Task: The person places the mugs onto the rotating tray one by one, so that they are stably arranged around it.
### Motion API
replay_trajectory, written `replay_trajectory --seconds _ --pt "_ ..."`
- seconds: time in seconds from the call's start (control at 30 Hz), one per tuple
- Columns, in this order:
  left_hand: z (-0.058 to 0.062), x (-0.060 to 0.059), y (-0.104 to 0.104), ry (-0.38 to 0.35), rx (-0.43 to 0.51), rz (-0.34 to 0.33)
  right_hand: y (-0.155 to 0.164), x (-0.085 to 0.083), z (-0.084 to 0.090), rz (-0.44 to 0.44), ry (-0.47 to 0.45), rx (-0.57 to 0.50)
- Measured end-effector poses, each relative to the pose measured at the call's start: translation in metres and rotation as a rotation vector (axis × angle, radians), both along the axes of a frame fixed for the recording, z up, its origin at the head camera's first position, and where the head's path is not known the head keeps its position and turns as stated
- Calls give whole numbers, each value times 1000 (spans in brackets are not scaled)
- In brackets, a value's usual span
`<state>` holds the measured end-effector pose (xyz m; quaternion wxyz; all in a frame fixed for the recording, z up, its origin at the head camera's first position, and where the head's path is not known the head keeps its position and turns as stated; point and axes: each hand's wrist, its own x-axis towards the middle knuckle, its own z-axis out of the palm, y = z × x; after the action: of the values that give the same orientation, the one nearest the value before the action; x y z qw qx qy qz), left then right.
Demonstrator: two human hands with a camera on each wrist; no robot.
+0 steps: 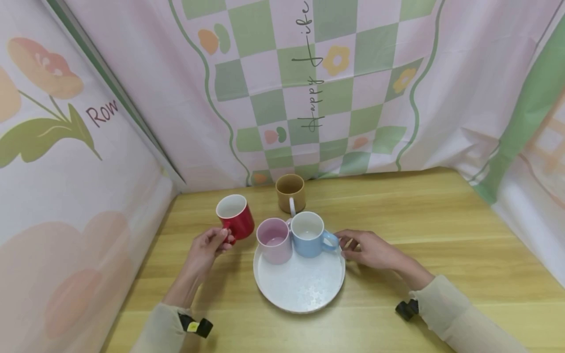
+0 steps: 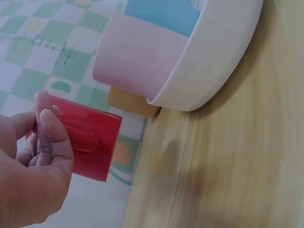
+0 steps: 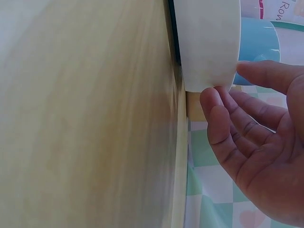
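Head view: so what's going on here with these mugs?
A person's left hand holds a red mug by its handle, off the table, to the left of a white tray. The right hand touches the tray's right edge. A pink mug and a blue mug stand on the tray; a brown mug stands behind it.
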<state>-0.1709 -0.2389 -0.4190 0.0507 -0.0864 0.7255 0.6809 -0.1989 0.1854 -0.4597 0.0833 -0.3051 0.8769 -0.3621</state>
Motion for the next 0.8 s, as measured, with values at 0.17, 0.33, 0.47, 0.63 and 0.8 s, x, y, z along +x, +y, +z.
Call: replay_trajectory --seconds 0.17,0.33,0.47,0.63,0.8 --pt "3 9 -1 29 24 -11 0 0 1 2 -7 0" --pt "7 20 -3 64 51 -23 0 1 1 -3 -5 7" --pt "11 27 -3 76 46 -30 0 1 1 -3 0 5" --pt "14 36 -3 68 37 -37 0 1 -1 -1 6 1" --pt "18 43 -2 78 30 -46 0 0 0 -7 1 5"
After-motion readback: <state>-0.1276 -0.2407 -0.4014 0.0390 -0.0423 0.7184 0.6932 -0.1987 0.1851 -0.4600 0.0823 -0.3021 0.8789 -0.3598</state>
